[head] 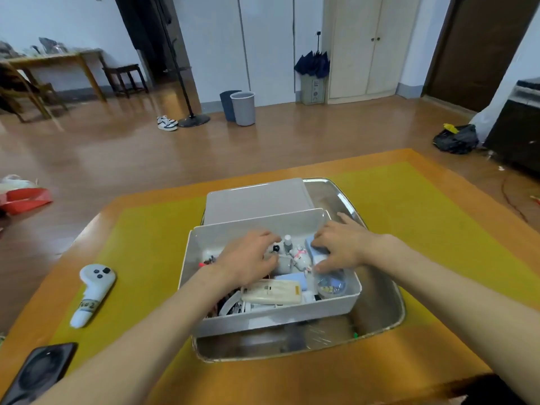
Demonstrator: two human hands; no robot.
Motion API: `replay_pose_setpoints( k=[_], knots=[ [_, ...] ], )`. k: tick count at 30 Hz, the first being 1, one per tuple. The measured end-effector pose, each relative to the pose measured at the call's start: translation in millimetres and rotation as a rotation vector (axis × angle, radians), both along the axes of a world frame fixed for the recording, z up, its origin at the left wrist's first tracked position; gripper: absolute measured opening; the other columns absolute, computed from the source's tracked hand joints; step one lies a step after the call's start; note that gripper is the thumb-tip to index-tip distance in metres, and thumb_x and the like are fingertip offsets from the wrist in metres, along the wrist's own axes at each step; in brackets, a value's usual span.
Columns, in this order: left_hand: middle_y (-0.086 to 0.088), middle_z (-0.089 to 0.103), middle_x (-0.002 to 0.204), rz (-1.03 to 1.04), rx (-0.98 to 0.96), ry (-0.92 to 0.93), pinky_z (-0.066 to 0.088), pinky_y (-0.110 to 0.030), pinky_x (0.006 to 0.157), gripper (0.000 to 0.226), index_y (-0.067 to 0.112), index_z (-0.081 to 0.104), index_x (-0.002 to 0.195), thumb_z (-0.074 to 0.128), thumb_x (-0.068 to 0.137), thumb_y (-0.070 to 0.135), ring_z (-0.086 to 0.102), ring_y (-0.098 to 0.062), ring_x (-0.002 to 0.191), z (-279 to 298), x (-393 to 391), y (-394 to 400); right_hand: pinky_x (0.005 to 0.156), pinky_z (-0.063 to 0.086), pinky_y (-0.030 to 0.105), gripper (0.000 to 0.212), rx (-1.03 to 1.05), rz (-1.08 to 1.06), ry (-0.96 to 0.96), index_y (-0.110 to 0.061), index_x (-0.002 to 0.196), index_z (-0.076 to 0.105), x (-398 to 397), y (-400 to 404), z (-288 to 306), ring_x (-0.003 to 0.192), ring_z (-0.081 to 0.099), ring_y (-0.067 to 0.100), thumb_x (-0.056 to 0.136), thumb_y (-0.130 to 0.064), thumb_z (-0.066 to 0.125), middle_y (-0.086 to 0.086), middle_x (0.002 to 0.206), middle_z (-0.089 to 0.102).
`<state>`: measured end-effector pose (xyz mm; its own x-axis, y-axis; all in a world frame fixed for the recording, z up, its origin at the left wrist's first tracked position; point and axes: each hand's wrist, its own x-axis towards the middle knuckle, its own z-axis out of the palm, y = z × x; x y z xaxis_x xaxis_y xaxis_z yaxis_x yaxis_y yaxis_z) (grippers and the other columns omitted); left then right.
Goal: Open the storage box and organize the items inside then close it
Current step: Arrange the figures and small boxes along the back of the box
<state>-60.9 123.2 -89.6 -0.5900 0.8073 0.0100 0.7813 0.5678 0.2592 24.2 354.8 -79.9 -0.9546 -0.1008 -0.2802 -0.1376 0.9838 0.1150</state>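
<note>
The white storage box [336, 306] stands open inside a metal tray [385, 314], and its lid [257, 200] lies flat just behind it. Both my hands are down in the box. My left hand [248, 258] curls over small items at the middle, its thumb against a grey-white object [284, 265]; a firm hold is not visible. My right hand [340, 244] grips a light blue box [313, 249] at the far right between fingers and thumb. Also inside are a small bottle [288, 241], a white toy figure [302, 258], a cream remote [274, 292] and a clear round tub of pins [331, 284].
The tray sits on a yellow mat on an orange table [409, 352]. A white handheld controller [90, 293] lies left of the box, and a black phone [38, 369] lies at the near left corner. Beyond the table are wooden floor, bins and cabinets.
</note>
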Motion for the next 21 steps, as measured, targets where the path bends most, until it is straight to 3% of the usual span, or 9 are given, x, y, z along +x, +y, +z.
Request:
replay_pose_setpoints(
  k=[5, 8, 12, 16, 18, 21],
  knots=[
    [0.002, 0.051, 0.141, -0.062, -0.111, 0.039, 0.045, -0.042, 0.101, 0.042, 0.02, 0.055, 0.137, 0.052, 0.095, 0.027, 0.05, -0.023, 0.126, 12, -1, 35, 0.121, 0.002, 0.06, 0.041, 0.086, 0.007, 0.11, -0.021, 0.101, 0.07, 19, -3, 0, 0.127, 0.046, 0.021, 0.096, -0.054, 0.046, 0.002, 0.113, 0.064],
    [0.0, 0.049, 0.137, -0.059, -0.155, 0.025, 0.046, -0.04, 0.096, 0.033, 0.018, 0.061, 0.126, 0.055, 0.094, 0.026, 0.053, -0.026, 0.119, 8, -5, 46, 0.119, 0.011, 0.056, 0.027, 0.077, 0.019, 0.16, -0.02, 0.098, 0.068, 23, -4, 0, 0.123, 0.047, 0.021, 0.097, -0.041, 0.051, 0.002, 0.107, 0.066],
    [0.002, 0.05, 0.129, -0.013, -0.071, 0.007, 0.047, -0.036, 0.09, 0.034, 0.02, 0.06, 0.128, 0.057, 0.095, 0.024, 0.054, -0.022, 0.111, -1, -10, 42, 0.111, 0.026, 0.048, 0.021, 0.094, 0.049, 0.169, -0.02, 0.085, 0.066, 20, -3, 5, 0.107, 0.053, 0.023, 0.095, -0.036, 0.057, 0.001, 0.097, 0.066],
    [0.001, 0.053, 0.119, -0.038, 0.038, -0.018, 0.045, -0.032, 0.085, 0.027, 0.016, 0.065, 0.122, 0.062, 0.094, 0.018, 0.056, -0.022, 0.102, -9, -11, 48, 0.095, 0.039, 0.042, 0.032, 0.017, 0.033, 0.205, -0.022, 0.064, 0.048, 16, 2, -4, 0.091, 0.044, 0.021, 0.091, -0.037, 0.059, -0.005, 0.072, 0.045],
    [-0.002, 0.057, 0.113, -0.033, 0.066, -0.025, 0.046, -0.033, 0.087, 0.021, 0.014, 0.07, 0.114, 0.064, 0.094, 0.014, 0.057, -0.025, 0.101, -13, -15, 55, 0.093, 0.039, 0.04, 0.032, -0.022, 0.027, 0.221, -0.022, 0.065, 0.05, 16, 4, -11, 0.092, 0.044, 0.02, 0.09, -0.039, 0.06, -0.007, 0.073, 0.046],
    [-0.002, 0.062, 0.11, -0.042, 0.077, -0.017, 0.041, -0.026, 0.082, 0.017, 0.015, 0.073, 0.107, 0.065, 0.093, 0.013, 0.058, -0.023, 0.102, -18, -22, 58, 0.096, 0.038, 0.038, 0.025, -0.053, 0.033, 0.248, -0.022, 0.081, 0.067, 16, 6, -19, 0.103, 0.049, 0.019, 0.091, -0.044, 0.059, -0.005, 0.089, 0.06]
  ],
)
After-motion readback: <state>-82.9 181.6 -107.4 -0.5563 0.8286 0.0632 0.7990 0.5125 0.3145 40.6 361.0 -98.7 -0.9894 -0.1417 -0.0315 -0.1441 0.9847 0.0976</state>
